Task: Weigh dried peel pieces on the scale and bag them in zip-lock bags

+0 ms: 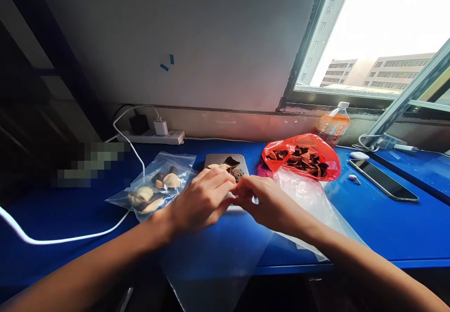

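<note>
My left hand [207, 195] and my right hand [262, 202] meet fingertip to fingertip in front of me, both pinched on a clear plastic bag [218, 265]. The bag drapes down over the table's front edge; its upper edge is mostly hidden by my fingers. Just behind the hands is a flat, grey-topped platform [211, 158] that looks like a small kitchen scale. Dried pieces rest on it: pale slices, a dark curled piece [231, 161] and a rough brown lump [237, 175]. My hands partly cover them.
Left lies a clear zip bag [186, 159] with pale and dark dried pieces. To the right are a red plastic bag [332, 155] of brown dried peels, clear bags [305, 199], a phone [386, 181], an earbud [354, 179] and its case. Behind stand a bottle [333, 124] and a power strip [172, 137].
</note>
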